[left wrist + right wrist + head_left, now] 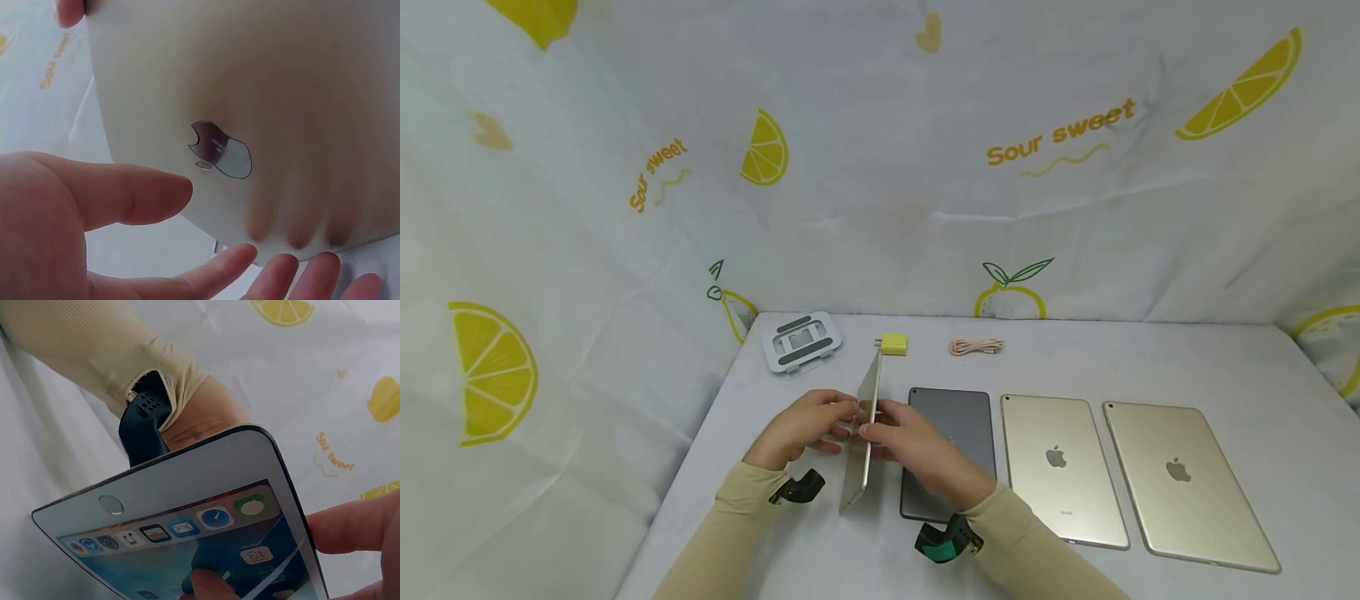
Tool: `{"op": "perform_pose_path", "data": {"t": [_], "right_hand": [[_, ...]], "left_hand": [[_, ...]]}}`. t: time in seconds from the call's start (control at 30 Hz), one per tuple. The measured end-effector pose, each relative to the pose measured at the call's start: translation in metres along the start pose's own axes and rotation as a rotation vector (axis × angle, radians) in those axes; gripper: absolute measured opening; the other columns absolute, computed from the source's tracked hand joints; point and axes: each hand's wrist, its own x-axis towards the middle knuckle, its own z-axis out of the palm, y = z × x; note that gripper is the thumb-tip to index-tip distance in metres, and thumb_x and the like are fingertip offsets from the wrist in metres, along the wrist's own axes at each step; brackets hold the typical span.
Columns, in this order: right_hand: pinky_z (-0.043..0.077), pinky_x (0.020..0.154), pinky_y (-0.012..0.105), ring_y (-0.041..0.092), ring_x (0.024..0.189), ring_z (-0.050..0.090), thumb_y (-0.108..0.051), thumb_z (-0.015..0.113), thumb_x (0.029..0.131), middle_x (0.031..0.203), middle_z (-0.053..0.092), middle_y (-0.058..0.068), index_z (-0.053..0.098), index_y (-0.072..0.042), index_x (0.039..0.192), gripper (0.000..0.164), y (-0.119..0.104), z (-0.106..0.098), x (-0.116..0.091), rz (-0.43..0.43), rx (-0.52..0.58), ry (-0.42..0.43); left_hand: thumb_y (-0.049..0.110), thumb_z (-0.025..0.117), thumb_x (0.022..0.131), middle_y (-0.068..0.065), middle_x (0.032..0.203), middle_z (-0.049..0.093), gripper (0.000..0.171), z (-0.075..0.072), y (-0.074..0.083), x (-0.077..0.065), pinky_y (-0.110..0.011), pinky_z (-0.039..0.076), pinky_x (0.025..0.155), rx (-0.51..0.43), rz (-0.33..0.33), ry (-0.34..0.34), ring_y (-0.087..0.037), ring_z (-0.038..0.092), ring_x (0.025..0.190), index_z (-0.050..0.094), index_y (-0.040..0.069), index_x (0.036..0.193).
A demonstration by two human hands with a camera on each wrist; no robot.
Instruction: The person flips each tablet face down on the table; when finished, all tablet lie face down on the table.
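Note:
A tablet stands nearly on edge between both hands, its back toward the left and its lit screen toward the right. My right hand grips it from the screen side, with the thumb at its near long edge. On the back side, my left hand has its fingers spread close to the tablet. The left wrist view shows the tablet's pale back with a mirrored apple logo, the left thumb apart from it. App icons and a home button show on the tablet's front in the right wrist view.
Right of the hands lie a dark grey tablet, a gold tablet and a larger gold tablet, all backs up. Behind are a folded grey-white stand, a yellow charger plug and a coiled pink cable.

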Motion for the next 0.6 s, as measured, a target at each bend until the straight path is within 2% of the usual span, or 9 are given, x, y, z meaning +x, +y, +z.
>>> {"op": "perform_pose_path", "data": {"t": [0.1,0.3,0.43,0.6], "right_hand": [[0.057,0.113,0.053,0.042,0.139,0.061,-0.017,0.061,0.107,0.155,0.055,0.029,0.044,0.007,0.159,0.059,-0.003,-0.003,-0.003,-0.014,-0.058,0.021],[0.063,0.102,0.051,0.036,0.129,0.069,-0.016,0.069,0.104,0.142,0.065,0.023,0.050,0.000,0.158,0.059,-0.004,-0.013,-0.015,-0.039,-0.194,0.113],[0.064,0.089,0.042,0.025,0.112,0.072,-0.014,0.074,0.101,0.123,0.071,0.015,0.057,-0.004,0.154,0.056,-0.003,-0.017,-0.021,-0.032,-0.264,0.192],[0.062,0.079,0.033,0.017,0.098,0.069,-0.010,0.075,0.101,0.105,0.066,0.009,0.060,-0.002,0.150,0.052,0.001,-0.022,-0.025,-0.032,-0.303,0.229]], "left_hand": [[0.035,0.064,0.104,-0.015,0.128,0.073,0.044,-0.002,0.000,-0.001,-0.046,0.068,0.085,-0.002,-0.003,-0.002,-0.029,0.076,0.104,0.069,0.005,0.136],[0.035,0.064,0.105,-0.014,0.131,0.074,0.044,0.000,0.000,0.001,-0.047,0.068,0.085,0.014,-0.005,-0.006,-0.028,0.075,0.104,0.069,0.005,0.136],[0.037,0.064,0.105,-0.015,0.130,0.073,0.045,0.000,-0.001,0.002,-0.046,0.068,0.085,0.016,-0.009,-0.003,-0.027,0.076,0.103,0.069,0.005,0.136],[0.034,0.064,0.105,-0.018,0.130,0.071,0.043,0.000,-0.001,0.001,-0.047,0.069,0.084,-0.008,-0.006,-0.003,-0.028,0.076,0.102,0.070,0.003,0.135]]}}
